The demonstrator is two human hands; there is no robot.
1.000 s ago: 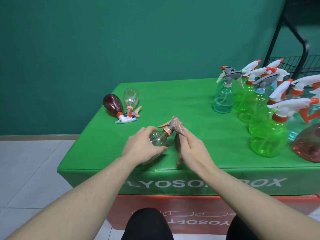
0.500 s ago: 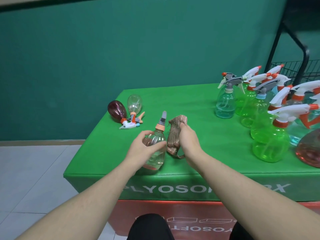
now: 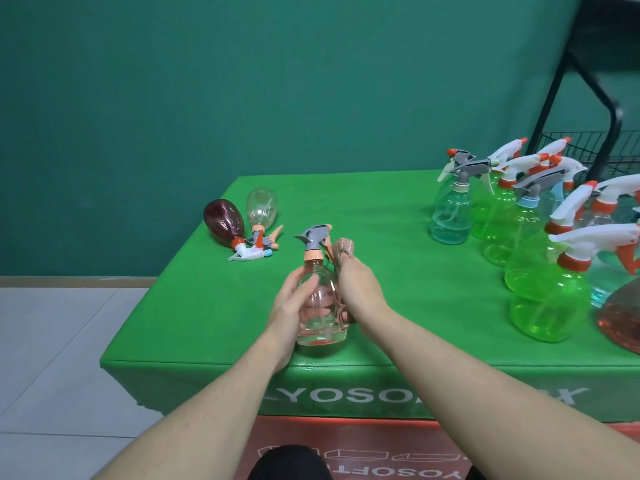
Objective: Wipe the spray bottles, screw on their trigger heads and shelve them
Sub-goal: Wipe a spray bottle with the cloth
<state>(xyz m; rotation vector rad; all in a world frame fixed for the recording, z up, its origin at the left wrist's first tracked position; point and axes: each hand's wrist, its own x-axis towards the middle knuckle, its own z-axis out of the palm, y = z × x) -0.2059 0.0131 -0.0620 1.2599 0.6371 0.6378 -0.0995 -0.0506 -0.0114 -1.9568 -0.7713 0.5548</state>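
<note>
A clear pinkish spray bottle (image 3: 320,313) with a grey trigger head (image 3: 313,239) stands upright near the table's front edge. My left hand (image 3: 292,303) grips its left side, thumb across the front. My right hand (image 3: 356,285) holds a brown cloth (image 3: 343,247) against the bottle's right side; most of the cloth is hidden behind the hand and bottle. At the table's left, a dark red bottle (image 3: 223,220) and a clear bottle (image 3: 261,206) lie on their sides, both with trigger heads.
Several upright bottles with trigger heads crowd the right of the green table (image 3: 398,271): a teal one (image 3: 450,216), green ones (image 3: 547,303), a red one (image 3: 623,320). A black wire shelf (image 3: 588,150) stands behind them. Tiled floor lies to the left.
The bottle went from lying tilted on the table to standing upright in my left hand. My right hand brought the cloth against its right side.
</note>
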